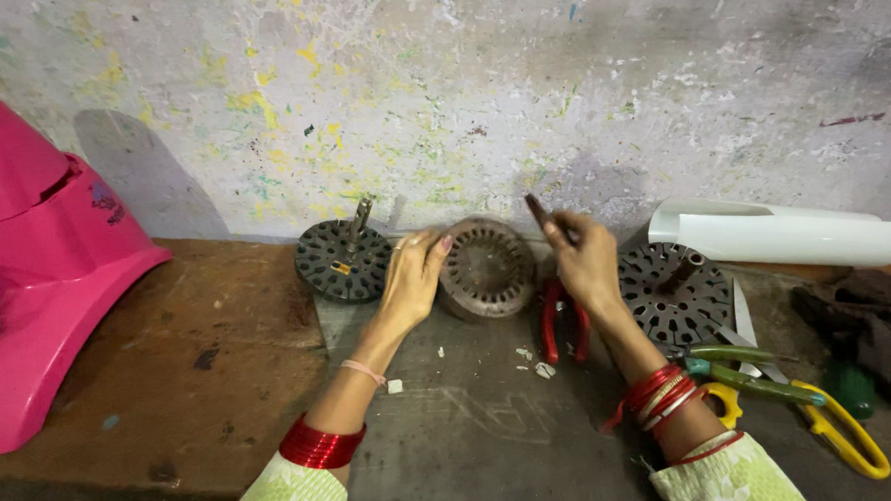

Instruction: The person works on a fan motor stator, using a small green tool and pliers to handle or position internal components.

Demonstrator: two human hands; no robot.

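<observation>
The grey worktop (473,430) carries slotted metal discs (344,261), red-handled pliers (552,321), yellow-handled scissors (834,424) and a white curved sheet (795,233).

The head camera looks down and forward, close over the workbench (219,331), facing the paint-spattered wall (479,89) behind it.
</observation>
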